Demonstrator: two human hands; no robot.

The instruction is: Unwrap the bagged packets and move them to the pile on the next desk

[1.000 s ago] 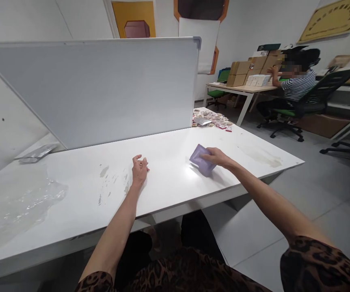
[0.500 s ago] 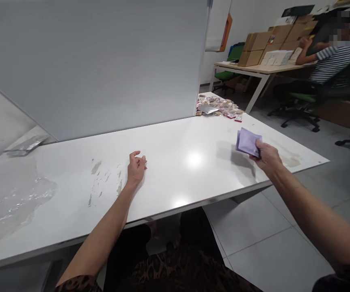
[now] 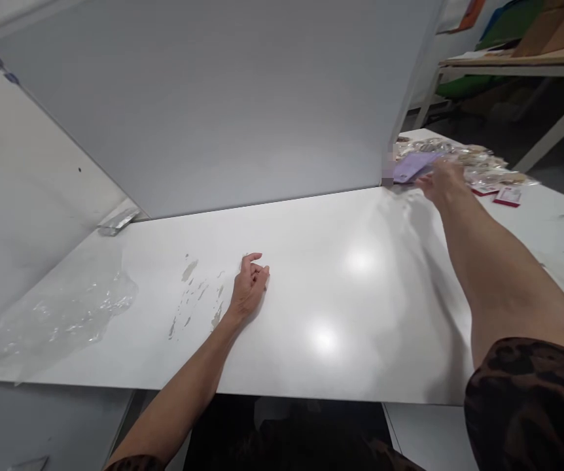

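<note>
Whiteboard (image 3: 223, 111) looms tilted across the back, standing on the white desk (image 3: 341, 327), which fills the middle. Crumpled clear plastic (image 3: 56, 314) lies at the desk's near left corner. Far right, a heap of small packets (image 3: 478, 163) sits by the board's edge. Right hand (image 3: 441, 183) is stretched out to that heap, grip pinching a purple pouch (image 3: 412, 167) (blurred, but clearly held) just beside the packets. Left hand (image 3: 248, 286) rests mid-desk, fingers loosely curled, holding nothing.
</note>
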